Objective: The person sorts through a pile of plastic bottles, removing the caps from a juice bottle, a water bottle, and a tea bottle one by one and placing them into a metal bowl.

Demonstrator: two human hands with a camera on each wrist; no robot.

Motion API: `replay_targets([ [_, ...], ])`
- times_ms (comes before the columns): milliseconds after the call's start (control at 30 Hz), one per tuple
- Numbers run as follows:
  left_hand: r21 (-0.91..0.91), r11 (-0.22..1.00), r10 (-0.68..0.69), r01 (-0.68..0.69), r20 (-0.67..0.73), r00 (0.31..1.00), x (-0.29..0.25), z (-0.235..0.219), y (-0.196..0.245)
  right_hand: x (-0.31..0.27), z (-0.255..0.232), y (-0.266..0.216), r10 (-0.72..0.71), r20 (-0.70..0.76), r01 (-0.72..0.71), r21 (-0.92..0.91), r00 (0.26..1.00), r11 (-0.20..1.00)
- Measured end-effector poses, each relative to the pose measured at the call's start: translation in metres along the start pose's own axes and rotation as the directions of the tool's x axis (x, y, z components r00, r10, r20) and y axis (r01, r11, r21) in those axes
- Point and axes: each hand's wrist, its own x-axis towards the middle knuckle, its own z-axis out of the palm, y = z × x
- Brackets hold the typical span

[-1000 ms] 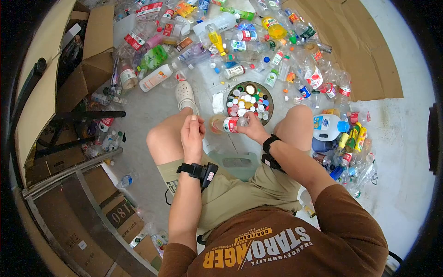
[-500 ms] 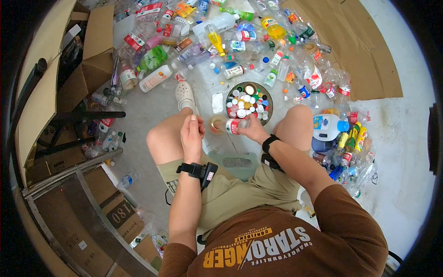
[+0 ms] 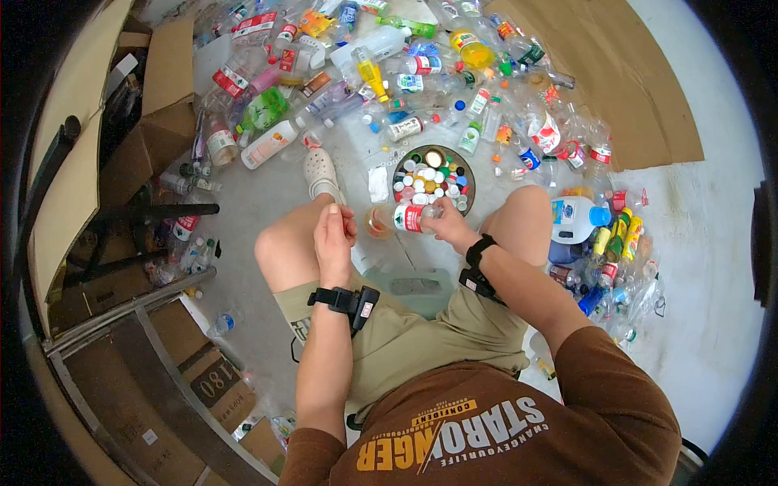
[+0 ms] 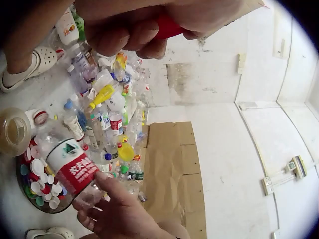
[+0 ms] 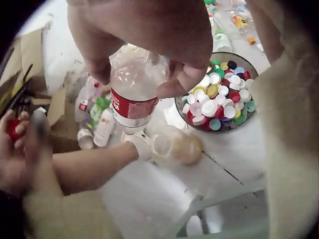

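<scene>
My right hand grips a clear bottle with a red and white label by its narrower end; in the right wrist view the fingers and thumb are round the clear plastic. No cap shows on the bottle, and its top is partly hidden by the hand. Curled fingers of my left hand hold a red cap, seen too in the right wrist view as a red cap. A clear container with brownish contents stands on the floor between the hands.
A round dish of many coloured caps lies beyond the right hand. Heaped bottles spread across the far floor, with more beside the right knee. Cardboard lies at upper right, boxes stand at left, and a greenish translucent bin is between the legs.
The head view has shifted slightly. The bottle's label has turned a little, showing its white part and dark mark beside the red. My left hand keeps much the same pose.
</scene>
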Motion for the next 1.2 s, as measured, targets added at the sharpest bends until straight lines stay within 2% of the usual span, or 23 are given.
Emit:
replay_targets([
  [67, -0.052, 0.998, -0.024, 0.026, 0.043, 0.999, 0.003, -0.001, -0.004, -0.024, -0.016, -0.030, 0.116, 0.018, -0.117, 0.190, 0.993, 0.975],
  [133, -0.095, 0.994, -0.038, 0.047, 0.096, 0.995, 0.008, 0.000, -0.012, -0.038, -0.034, -0.035, 0.090, 0.003, -0.082, 0.436, 0.996, 0.896],
  [200, -0.127, 0.990, -0.047, 0.068, 0.160, 0.986, 0.013, 0.005, -0.022, -0.045, -0.058, -0.022, 0.021, 0.037, -0.041, 0.681, 0.999, 0.731],
  [300, -0.175, 0.927, -0.270, 0.332, 0.303, 0.914, 0.018, 0.012, -0.038, -0.069, -0.094, -0.018, -0.086, 0.103, -0.055, 0.896, 0.991, 0.440],
  [333, -0.188, 0.888, -0.346, 0.419, 0.327, 0.879, 0.020, 0.018, -0.041, -0.078, -0.103, -0.014, -0.122, 0.097, -0.046, 0.930, 0.988, 0.365],
  [433, -0.105, 0.865, -0.443, 0.491, 0.299, 0.845, 0.022, 0.047, -0.047, -0.110, -0.128, -0.007, -0.229, 0.080, -0.035, 0.980, 0.970, 0.195],
  [533, -0.011, 0.818, -0.535, 0.575, 0.357, 0.766, 0.042, 0.066, -0.082, -0.141, -0.148, 0.011, -0.293, 0.007, 0.015, 0.997, 0.956, 0.072],
  [633, 0.025, 0.795, -0.589, 0.606, 0.266, 0.763, 0.049, 0.100, -0.098, -0.170, -0.158, 0.026, -0.356, -0.068, 0.049, 0.997, 0.932, -0.062],
  [700, 0.057, 0.804, -0.583, 0.591, 0.268, 0.767, 0.055, 0.123, -0.106, -0.190, -0.158, 0.033, -0.358, -0.125, 0.082, 0.988, 0.926, -0.131],
  [767, 0.064, 0.801, -0.585, 0.595, 0.293, 0.756, 0.056, 0.139, -0.111, -0.210, -0.157, 0.035, -0.370, -0.141, 0.092, 0.985, 0.918, -0.147],
  [800, 0.206, 0.797, -0.603, 0.567, 0.232, 0.763, 0.055, 0.144, -0.110, -0.217, -0.156, 0.038, -0.369, -0.151, 0.102, 0.984, 0.917, -0.147],
  [833, 0.467, 0.785, -0.531, 0.408, 0.167, 0.831, 0.068, 0.138, -0.128, -0.223, -0.154, 0.041, -0.370, -0.160, 0.112, 0.983, 0.915, -0.147],
  [867, 0.693, 0.683, -0.433, 0.230, 0.131, 0.892, 0.092, 0.126, -0.163, -0.229, -0.151, 0.039, -0.356, -0.165, 0.111, 0.980, 0.920, -0.167],
  [900, 0.863, 0.503, -0.318, 0.053, 0.127, 0.939, 0.105, 0.120, -0.181, -0.232, -0.147, 0.042, -0.363, -0.156, 0.103, 0.981, 0.919, -0.161],
  [933, 0.800, 0.590, -0.406, 0.110, 0.176, 0.897, 0.071, 0.130, -0.133, -0.234, -0.144, 0.045, -0.372, -0.146, 0.094, 0.983, 0.917, -0.155],
  [1033, 0.542, 0.818, -0.467, 0.194, 0.427, 0.774, 0.019, 0.135, -0.085, -0.236, -0.127, 0.049, -0.400, -0.085, 0.008, 0.981, 0.913, -0.192],
  [1100, 0.434, 0.894, -0.404, 0.111, 0.676, 0.617, -0.020, 0.140, -0.041, -0.233, -0.111, 0.047, -0.438, -0.002, -0.116, 0.963, 0.899, -0.242],
  [1167, 0.274, 0.961, -0.249, -0.017, 0.895, 0.370, -0.055, 0.145, -0.007, -0.229, -0.096, 0.042, -0.496, 0.108, -0.280, 0.916, 0.862, -0.288],
  [1200, 0.249, 0.963, -0.199, -0.106, 0.916, 0.348, -0.072, 0.145, 0.003, -0.228, -0.089, 0.037, -0.500, 0.152, -0.314, 0.913, 0.853, -0.259],
])
